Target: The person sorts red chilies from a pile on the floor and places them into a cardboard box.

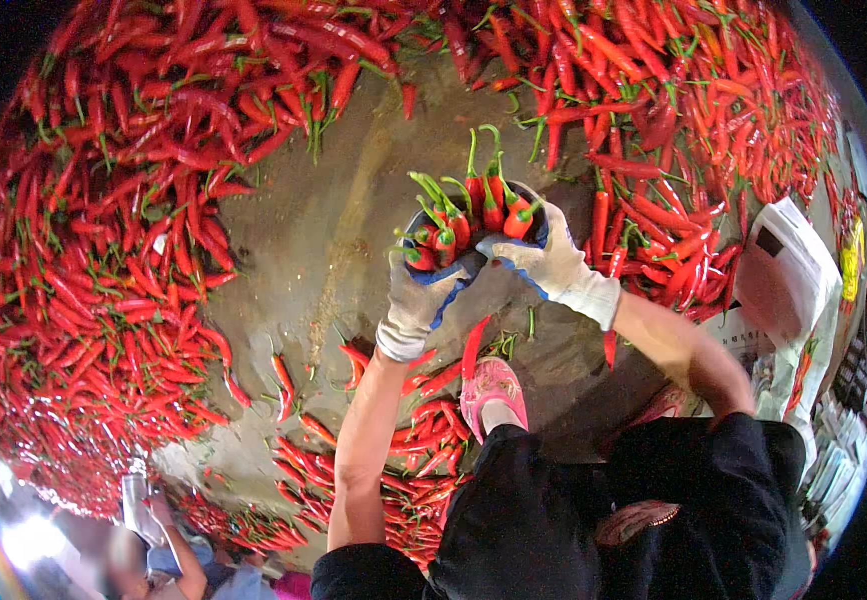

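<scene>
A bunch of red chili peppers (469,210) with green stems pointing up and away is held between both hands above the floor. My left hand (430,289), in a white knit glove with a blue coated palm, wraps the left side of the bunch. Around its right side curls my right hand (546,251), gloved alike. The thumbs meet at the near side of the bunch. The lower parts of these peppers are hidden by the gloves. One loose red chili (474,346) lies below the hands, by the tip of a pink shoe (492,386).
Large heaps of red chilies (118,247) spread along the left, the far side and the right (628,67). A smaller pile (418,495) lies near my left forearm. White printed paper (793,270) stands at the right. Another person (171,555) is at lower left.
</scene>
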Available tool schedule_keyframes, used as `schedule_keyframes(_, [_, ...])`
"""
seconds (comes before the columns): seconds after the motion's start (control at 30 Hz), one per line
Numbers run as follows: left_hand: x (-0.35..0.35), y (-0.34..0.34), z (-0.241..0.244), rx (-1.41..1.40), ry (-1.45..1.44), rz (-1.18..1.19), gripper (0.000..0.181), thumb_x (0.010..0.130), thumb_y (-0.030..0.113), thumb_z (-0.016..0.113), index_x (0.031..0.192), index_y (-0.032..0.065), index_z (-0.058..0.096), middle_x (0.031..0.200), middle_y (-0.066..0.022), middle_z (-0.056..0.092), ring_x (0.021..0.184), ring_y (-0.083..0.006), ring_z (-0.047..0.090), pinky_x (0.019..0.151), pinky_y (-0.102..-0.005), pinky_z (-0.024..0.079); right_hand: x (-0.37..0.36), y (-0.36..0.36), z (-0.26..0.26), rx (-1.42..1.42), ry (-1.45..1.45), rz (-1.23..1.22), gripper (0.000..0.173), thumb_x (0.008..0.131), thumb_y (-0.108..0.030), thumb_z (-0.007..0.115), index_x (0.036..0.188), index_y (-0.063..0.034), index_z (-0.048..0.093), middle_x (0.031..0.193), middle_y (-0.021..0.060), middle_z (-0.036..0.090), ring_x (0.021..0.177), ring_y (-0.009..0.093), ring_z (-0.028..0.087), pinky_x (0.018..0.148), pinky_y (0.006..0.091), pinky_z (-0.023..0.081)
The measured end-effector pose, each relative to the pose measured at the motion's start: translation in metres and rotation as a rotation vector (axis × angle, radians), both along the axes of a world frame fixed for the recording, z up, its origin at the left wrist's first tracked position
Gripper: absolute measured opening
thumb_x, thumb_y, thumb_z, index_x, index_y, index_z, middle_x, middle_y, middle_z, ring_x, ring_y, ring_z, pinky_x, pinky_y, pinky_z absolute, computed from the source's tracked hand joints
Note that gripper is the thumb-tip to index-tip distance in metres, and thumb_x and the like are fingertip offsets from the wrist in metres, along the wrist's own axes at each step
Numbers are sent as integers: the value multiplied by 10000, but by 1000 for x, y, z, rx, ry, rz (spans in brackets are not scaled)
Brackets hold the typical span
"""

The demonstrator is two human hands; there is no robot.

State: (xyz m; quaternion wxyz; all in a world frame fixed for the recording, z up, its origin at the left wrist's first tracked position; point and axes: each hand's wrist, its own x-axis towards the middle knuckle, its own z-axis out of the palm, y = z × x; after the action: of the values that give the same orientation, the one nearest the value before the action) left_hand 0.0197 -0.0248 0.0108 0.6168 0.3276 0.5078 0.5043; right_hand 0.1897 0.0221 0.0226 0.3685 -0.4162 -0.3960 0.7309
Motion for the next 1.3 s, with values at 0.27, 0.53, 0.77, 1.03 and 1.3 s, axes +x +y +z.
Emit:
schedule_keyframes(0.27, [60, -18, 19, 197, 155, -563, 205, 866, 36, 543, 1048, -13, 622, 1051, -123, 638, 984, -211, 607, 855, -340, 481, 97, -2, 95, -597, -1005, 230, 450, 665, -339, 812, 981, -57, 660, 934, 76, 664, 849, 144, 599, 725, 317, 488])
schedule_keyframes(0.53, [142, 23, 97, 39, 334, -790, 220, 795, -5, 618, 1012, 14, 645, 949, -47, 670, 876, -156, 630, 797, -286, 493, 181, -53, 99, -289, -68, -332, 396, 682, -336, 760, 903, -34, 632, 751, 14, 615, 689, 106, 537, 635, 293, 440])
schedule_keyframes(0.77, [277, 75, 215, -236, 439, -938, 293, 771, 9, 600, 1054, -68, 610, 979, -133, 668, 887, -202, 651, 817, -303, 516, 250, -63, 98, -211, 400, -601, 266, 730, -259, 773, 814, -82, 594, 740, -16, 574, 685, 58, 508, 567, 250, 397])
schedule_keyframes(1.03, [456, 61, 210, 176, 439, -1328, 356, 682, -2, 681, 1035, -4, 638, 876, -11, 671, 761, -67, 596, 690, -242, 490, 393, -139, 155, -117, 427, -1098, 221, 798, -129, 699, 995, -42, 648, 882, 18, 660, 773, 96, 603, 705, 269, 494])
schedule_keyframes(1.3, [620, 33, 240, 384, 483, -1863, 361, 705, 49, 728, 1051, -9, 644, 815, 5, 649, 694, -43, 545, 625, -233, 476, 464, -213, 130, 334, -506, -1129, 423, 821, -47, 574, 1239, -18, 516, 1155, 143, 597, 1061, 245, 579, 924, 330, 446])
